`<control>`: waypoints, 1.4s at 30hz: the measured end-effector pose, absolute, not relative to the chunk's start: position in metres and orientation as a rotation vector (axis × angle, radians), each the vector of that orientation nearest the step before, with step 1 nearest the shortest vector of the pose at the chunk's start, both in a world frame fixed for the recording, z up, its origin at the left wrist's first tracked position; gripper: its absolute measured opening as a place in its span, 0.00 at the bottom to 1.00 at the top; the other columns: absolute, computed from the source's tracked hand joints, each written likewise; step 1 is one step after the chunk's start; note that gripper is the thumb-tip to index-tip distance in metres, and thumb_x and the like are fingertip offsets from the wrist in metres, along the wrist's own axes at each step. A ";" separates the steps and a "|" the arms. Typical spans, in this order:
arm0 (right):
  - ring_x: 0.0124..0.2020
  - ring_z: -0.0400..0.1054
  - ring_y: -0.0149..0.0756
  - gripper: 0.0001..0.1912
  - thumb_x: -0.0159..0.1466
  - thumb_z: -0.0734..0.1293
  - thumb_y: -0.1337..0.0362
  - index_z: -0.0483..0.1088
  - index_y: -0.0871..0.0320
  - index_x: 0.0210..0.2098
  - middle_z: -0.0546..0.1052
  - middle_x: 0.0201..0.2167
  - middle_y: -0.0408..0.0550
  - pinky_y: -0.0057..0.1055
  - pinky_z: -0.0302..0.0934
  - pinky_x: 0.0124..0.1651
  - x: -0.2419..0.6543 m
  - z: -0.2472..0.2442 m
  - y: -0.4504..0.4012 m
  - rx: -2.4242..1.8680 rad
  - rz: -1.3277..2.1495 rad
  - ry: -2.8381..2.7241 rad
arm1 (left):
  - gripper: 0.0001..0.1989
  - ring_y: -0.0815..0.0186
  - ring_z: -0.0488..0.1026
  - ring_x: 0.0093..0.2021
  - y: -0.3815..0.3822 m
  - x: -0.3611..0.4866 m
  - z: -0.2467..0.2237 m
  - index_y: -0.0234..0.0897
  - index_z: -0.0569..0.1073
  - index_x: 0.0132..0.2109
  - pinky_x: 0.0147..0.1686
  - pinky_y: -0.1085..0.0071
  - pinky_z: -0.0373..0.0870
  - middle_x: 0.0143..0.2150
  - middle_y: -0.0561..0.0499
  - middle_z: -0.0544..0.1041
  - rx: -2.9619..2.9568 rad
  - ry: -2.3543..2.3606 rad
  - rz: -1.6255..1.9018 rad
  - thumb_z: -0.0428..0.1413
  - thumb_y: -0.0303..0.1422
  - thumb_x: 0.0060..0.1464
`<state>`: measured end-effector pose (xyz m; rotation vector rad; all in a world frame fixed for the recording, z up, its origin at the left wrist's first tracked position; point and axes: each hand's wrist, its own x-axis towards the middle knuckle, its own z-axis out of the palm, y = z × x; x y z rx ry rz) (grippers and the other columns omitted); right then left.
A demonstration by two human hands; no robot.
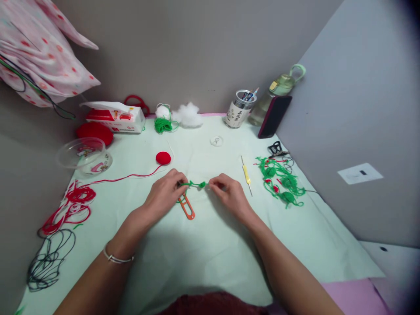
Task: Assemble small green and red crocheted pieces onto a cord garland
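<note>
My left hand is closed, pinching one end of a short strand of green yarn with a small knotted lump near its right end. Facing it, my right hand has thumb and fingers pressed together beside that lump; what they pinch is too small to make out. Under my left fingertips lies a flat orange tool with a long slot, its upper end partly hidden. To the right of my right hand, a yellow-handled crochet hook rests on the pale table cover.
A red yarn ball trails a strand left to tangled red yarn and dark cord. Green crochet pieces lie right. Behind stand a tissue pack, white stuffing, pen holder, phone and bottle.
</note>
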<state>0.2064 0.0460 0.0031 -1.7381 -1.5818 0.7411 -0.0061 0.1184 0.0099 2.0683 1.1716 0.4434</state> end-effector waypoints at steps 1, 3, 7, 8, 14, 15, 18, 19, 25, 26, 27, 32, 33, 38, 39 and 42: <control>0.31 0.65 0.33 0.06 0.63 0.65 0.64 0.74 0.57 0.32 0.74 0.30 0.44 0.30 0.58 0.36 0.212 0.005 0.046 -1.710 0.793 -1.476 | 0.04 0.66 0.67 0.30 0.119 -0.009 0.009 0.40 0.74 0.35 0.33 0.69 0.61 0.34 0.53 0.69 2.020 1.177 0.498 0.55 0.34 0.57; 0.30 0.65 0.33 0.07 0.61 0.67 0.61 0.74 0.58 0.32 0.74 0.29 0.45 0.30 0.58 0.35 0.223 0.010 0.047 -1.671 0.888 -1.288 | 0.06 0.66 0.68 0.30 0.119 -0.017 0.007 0.40 0.73 0.36 0.33 0.69 0.62 0.33 0.53 0.71 1.899 1.191 0.597 0.55 0.36 0.58; 0.27 0.61 0.31 0.12 0.57 0.70 0.55 0.74 0.59 0.31 0.73 0.27 0.44 0.28 0.55 0.32 0.233 0.019 0.048 -1.610 1.041 -1.060 | 0.06 0.65 0.68 0.30 0.119 -0.027 0.006 0.39 0.72 0.35 0.33 0.69 0.62 0.33 0.53 0.73 1.828 1.224 0.618 0.56 0.37 0.58; 0.27 0.61 0.30 0.12 0.56 0.70 0.55 0.74 0.59 0.31 0.72 0.27 0.43 0.28 0.55 0.32 0.232 0.020 0.047 -1.594 1.068 -1.046 | 0.06 0.66 0.67 0.30 0.119 -0.027 0.007 0.40 0.73 0.34 0.32 0.69 0.61 0.33 0.53 0.72 1.870 1.235 0.599 0.56 0.36 0.57; 0.30 0.62 0.31 0.12 0.58 0.71 0.55 0.75 0.58 0.32 0.73 0.29 0.44 0.29 0.55 0.34 0.216 0.025 0.042 -1.483 1.277 -1.184 | 0.19 0.69 0.64 0.25 0.098 0.001 0.017 0.44 0.73 0.52 0.27 0.71 0.61 0.29 0.57 0.67 1.717 1.131 0.581 0.60 0.33 0.53; 0.31 0.63 0.32 0.12 0.59 0.71 0.55 0.75 0.58 0.32 0.73 0.29 0.44 0.29 0.56 0.35 0.213 0.026 0.041 -1.451 1.294 -1.213 | 0.22 0.69 0.63 0.24 0.093 0.007 0.018 0.45 0.71 0.56 0.25 0.72 0.61 0.28 0.57 0.67 1.639 1.054 0.556 0.60 0.34 0.53; 0.33 0.64 0.32 0.11 0.60 0.71 0.56 0.75 0.57 0.32 0.73 0.30 0.43 0.30 0.57 0.39 0.211 0.027 0.039 -1.398 1.307 -1.254 | 0.16 0.70 0.61 0.23 0.084 0.020 0.016 0.44 0.74 0.52 0.23 0.73 0.61 0.26 0.57 0.64 1.490 0.903 0.531 0.57 0.38 0.56; 0.33 0.64 0.32 0.11 0.59 0.71 0.55 0.75 0.57 0.32 0.73 0.30 0.43 0.30 0.57 0.38 0.211 0.027 0.039 -1.404 1.300 -1.253 | 0.13 0.70 0.61 0.24 0.083 0.022 0.015 0.42 0.76 0.47 0.23 0.73 0.61 0.25 0.57 0.63 1.456 0.892 0.545 0.57 0.39 0.57; 0.32 0.66 0.33 0.14 0.64 0.67 0.53 0.76 0.58 0.33 0.75 0.30 0.44 0.30 0.58 0.36 0.221 0.023 0.038 -1.507 1.204 -1.435 | 0.11 0.73 0.61 0.21 0.087 0.017 0.011 0.38 0.75 0.38 0.20 0.75 0.61 0.23 0.57 0.66 1.251 0.942 0.580 0.61 0.40 0.52; 0.33 0.67 0.34 0.14 0.66 0.65 0.54 0.76 0.57 0.34 0.75 0.31 0.45 0.30 0.58 0.37 0.225 0.022 0.039 -1.559 1.129 -1.513 | 0.11 0.73 0.61 0.20 0.088 0.016 0.012 0.38 0.75 0.38 0.20 0.75 0.61 0.22 0.57 0.66 1.232 0.957 0.583 0.61 0.40 0.53; 0.35 0.68 0.35 0.15 0.68 0.63 0.55 0.76 0.57 0.35 0.76 0.32 0.46 0.31 0.59 0.39 0.230 0.020 0.039 -1.646 0.997 -1.581 | 0.11 0.73 0.61 0.19 0.089 0.015 0.012 0.37 0.75 0.37 0.19 0.75 0.60 0.21 0.57 0.65 1.214 0.973 0.587 0.61 0.40 0.53; 0.45 0.67 0.47 0.15 0.68 0.61 0.59 0.74 0.57 0.49 0.75 0.43 0.55 0.37 0.58 0.41 0.265 0.006 0.043 -2.234 0.008 -1.580 | 0.13 0.74 0.62 0.18 0.091 0.013 0.007 0.37 0.75 0.40 0.18 0.76 0.58 0.20 0.58 0.65 1.087 0.987 0.624 0.61 0.42 0.54; 0.46 0.67 0.48 0.16 0.68 0.62 0.59 0.73 0.58 0.51 0.75 0.44 0.57 0.37 0.57 0.40 0.273 0.003 0.044 -2.299 -0.085 -1.584 | 0.13 0.74 0.62 0.18 0.091 0.013 0.005 0.37 0.74 0.40 0.18 0.76 0.58 0.21 0.58 0.66 1.061 0.971 0.640 0.61 0.41 0.54; 0.43 0.67 0.47 0.13 0.68 0.61 0.64 0.74 0.57 0.47 0.74 0.41 0.55 0.35 0.55 0.37 0.285 -0.004 0.045 -2.381 -0.110 -1.688 | 0.10 0.75 0.61 0.19 0.095 0.009 0.003 0.38 0.70 0.39 0.19 0.79 0.59 0.23 0.59 0.67 0.935 0.913 0.771 0.62 0.38 0.55; 0.43 0.67 0.47 0.13 0.68 0.60 0.65 0.74 0.57 0.47 0.74 0.41 0.55 0.36 0.56 0.38 0.280 -0.003 0.045 -2.331 -0.094 -1.707 | 0.10 0.76 0.61 0.20 0.097 0.008 0.005 0.38 0.70 0.38 0.19 0.79 0.59 0.22 0.59 0.66 0.902 0.913 0.803 0.62 0.37 0.54; 0.44 0.68 0.43 0.13 0.71 0.58 0.65 0.73 0.58 0.46 0.75 0.42 0.54 0.35 0.60 0.44 0.242 0.003 0.041 -1.980 0.099 -1.878 | 0.10 0.76 0.61 0.22 0.106 -0.002 0.019 0.38 0.70 0.37 0.19 0.81 0.57 0.25 0.58 0.67 0.795 0.909 0.947 0.64 0.33 0.51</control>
